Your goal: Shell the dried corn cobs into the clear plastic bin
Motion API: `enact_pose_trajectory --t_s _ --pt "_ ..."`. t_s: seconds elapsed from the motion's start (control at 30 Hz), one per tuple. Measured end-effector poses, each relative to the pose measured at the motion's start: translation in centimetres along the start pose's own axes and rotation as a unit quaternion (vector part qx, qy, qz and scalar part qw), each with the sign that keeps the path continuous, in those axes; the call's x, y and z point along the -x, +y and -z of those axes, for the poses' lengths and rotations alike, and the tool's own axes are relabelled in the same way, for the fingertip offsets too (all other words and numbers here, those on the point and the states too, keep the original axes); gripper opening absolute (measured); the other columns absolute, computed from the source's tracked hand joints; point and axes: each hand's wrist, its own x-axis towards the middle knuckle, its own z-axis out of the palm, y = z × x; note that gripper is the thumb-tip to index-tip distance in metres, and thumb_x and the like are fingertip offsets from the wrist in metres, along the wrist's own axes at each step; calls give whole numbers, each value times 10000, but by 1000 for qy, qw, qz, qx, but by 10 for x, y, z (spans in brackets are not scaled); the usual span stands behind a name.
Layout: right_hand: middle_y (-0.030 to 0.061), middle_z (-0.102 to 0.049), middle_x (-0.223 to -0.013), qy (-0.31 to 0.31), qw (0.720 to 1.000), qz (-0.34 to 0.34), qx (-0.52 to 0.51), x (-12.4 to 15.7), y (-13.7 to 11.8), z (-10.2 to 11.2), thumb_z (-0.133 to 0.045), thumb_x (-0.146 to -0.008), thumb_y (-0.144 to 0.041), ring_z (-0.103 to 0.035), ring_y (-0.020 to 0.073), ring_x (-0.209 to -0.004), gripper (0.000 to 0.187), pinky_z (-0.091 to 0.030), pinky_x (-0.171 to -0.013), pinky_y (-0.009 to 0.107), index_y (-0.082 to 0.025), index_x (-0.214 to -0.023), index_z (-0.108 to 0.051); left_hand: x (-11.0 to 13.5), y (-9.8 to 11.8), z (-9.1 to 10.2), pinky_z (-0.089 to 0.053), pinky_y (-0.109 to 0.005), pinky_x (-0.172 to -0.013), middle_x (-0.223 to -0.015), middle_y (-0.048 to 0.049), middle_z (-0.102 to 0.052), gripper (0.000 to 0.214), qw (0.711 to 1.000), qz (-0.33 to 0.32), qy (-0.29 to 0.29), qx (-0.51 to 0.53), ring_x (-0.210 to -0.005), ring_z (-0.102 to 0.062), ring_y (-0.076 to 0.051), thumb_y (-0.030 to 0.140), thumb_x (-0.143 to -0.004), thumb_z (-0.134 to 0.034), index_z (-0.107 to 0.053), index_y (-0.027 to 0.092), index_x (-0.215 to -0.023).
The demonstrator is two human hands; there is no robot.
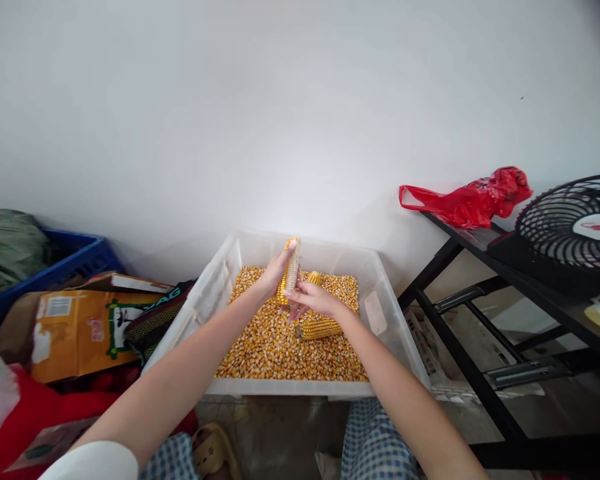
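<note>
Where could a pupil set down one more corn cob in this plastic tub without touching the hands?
The loose corn kernels between the lying corn cob and the tub's near rim have room. The middle is crowded, where the left hand and right hand meet at the held corn cob.

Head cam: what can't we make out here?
Head view:
- Lower end of the corn cob: hidden by the left hand and right hand
- Floor of the plastic bin: buried under loose corn kernels
- Right side of the fan: cut off by the frame edge
- Print on the cardboard box: too small to read

Bright, even light on the white wall, with soft shadows and bowed wide-angle edges.
</note>
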Motion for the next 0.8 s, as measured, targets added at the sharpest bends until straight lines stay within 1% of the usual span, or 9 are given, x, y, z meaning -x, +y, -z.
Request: enact_pose_trajectory --t_s 0.1,0.2,0.27,0.4,0.53,0.6,0.67,0.73,0.8 --pt "39 -638 -861 -2 1000 1 1 3 -2 -2 -552 -779 -514 -655 157 -698 409 -542 -573 268 -198 -1035 -504 1 0 0 -401 -248 -391 -528 -35 -556 478 1000 -17 -3 -9 -418 -521 -137 627 -704 -537 -560 151 -736" --pt "36 -626 -842 50 998 12 43 -2 1 -8 -621 -731 -497 -638 143 -653 426 -527 -529 244 -188 -1002 -510 3 2 0 -402 -244 -396 -520 -27 -545 484 1000 -25 12 -2 -415 -518 -131 637 -699 -538 -547 154 -725" --pt "27 -623 -789 67 996 24 62 -5 4 -11 -667 -700 -465 -624 133 -605 422 -517 -513 235 -177 -962 -506 5 4 0 -399 -244 -389 -512 -22 -536 490 1000 -15 15 4 -406 -515 -131 644 -696 -536 -541 155 -723" --pt "34 -632 -788 33 998 22 38 -1 3 -9 -637 -731 -461 -637 142 -621 403 -516 -514 236 -167 -973 -503 7 6 -1 -397 -239 -372 -525 -17 -538 492 1000 0 2 15 -401 -517 -129 638 -701 -537 -547 151 -775" --pt "55 -637 -898 7 1000 22 5 7 -4 -4 -595 -758 -480 -655 175 -755 418 -540 -533 250 -175 -1032 -514 7 7 -3 -400 -233 -366 -537 -14 -546 503 999 13 -2 44 -408 -523 -126 640 -703 -532 -546 149 -808" --pt "59 -630 -955 13 1000 23 11 6 -5 -5 -609 -745 -479 -645 191 -828 428 -549 -539 254 -191 -1046 -513 6 7 -3 -411 -224 -383 -525 -6 -538 506 998 -1 5 63 -415 -525 -119 649 -695 -536 -541 152 -794" --pt "60 -631 -955 41 998 21 38 3 -4 -7 -652 -711 -463 -635 196 -853 445 -545 -528 242 -198 -1039 -511 6 7 -3 -422 -218 -401 -513 -1 -531 502 997 -12 15 72 -422 -526 -114 651 -684 -547 -533 157 -771" --pt "58 -640 -914 55 997 20 57 0 -1 -8 -682 -690 -434 -638 187 -820 448 -539 -538 235 -190 -1025 -511 5 7 -2 -422 -220 -399 -503 -1 -529 500 997 -9 24 68 -416 -523 -114 653 -675 -556 -527 159 -748" --pt "54 -648 -886 34 998 17 44 0 0 -7 -673 -708 -416 -646 169 -768 434 -545 -593 255 -176 -1034 -514 5 6 -2 -414 -226 -384 -496 -5 -530 501 998 7 26 63 -403 -518 -119 656 -677 -551 -527 159 -742"
